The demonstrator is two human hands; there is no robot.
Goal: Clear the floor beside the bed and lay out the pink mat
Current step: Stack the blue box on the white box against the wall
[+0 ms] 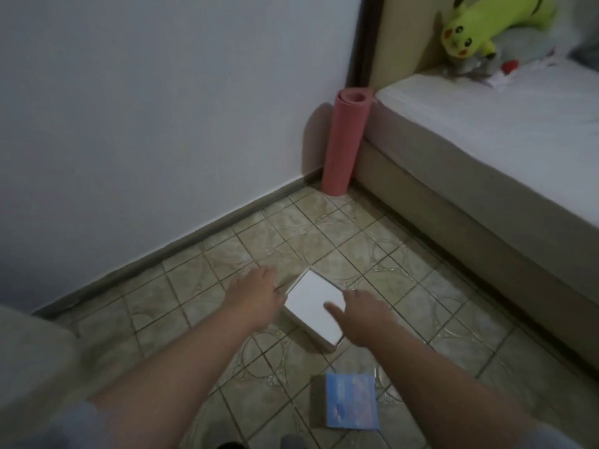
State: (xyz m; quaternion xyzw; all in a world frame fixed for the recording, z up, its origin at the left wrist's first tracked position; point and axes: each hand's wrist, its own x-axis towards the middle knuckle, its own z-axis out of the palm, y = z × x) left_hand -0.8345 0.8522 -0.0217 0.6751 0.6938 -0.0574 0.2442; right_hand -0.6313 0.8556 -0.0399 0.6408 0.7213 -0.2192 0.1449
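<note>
At far left, a pale rounded edge of some furniture (29,348), blurred, not identifiable. Next along, the left hand (256,294) reaching over the tiled floor (194,270), fingers spread and loose, holding nothing, just beside the left edge of the white box (312,307) and perhaps grazing it; contact hard to tell. Then the white box itself, lying flat on the tiles at an angle, a seam near its lower corner suggesting a separate lid. Below and nearer, a blue box (351,401) also on the floor, well apart from both hands. On the right edge of the white box, the right hand (359,314), fingers apart, thumb stretched over the top face, not yet closed round anything. Further back, the pink mat (343,142) rolled up and standing on end in the corner, between the wall (146,92) and the bed (486,131), leaning close to the mattress. On the bed at far right, a yellow plush toy (476,27). Likely step: picking up the white box to clear the floor. Risks from here: lifting by the lid alone and dropping the base; squeezing unevenly and letting the box slide out; forgetting the blue box, leaving a lump under the mat; knocking the upright roll over when reaching for it.
</note>
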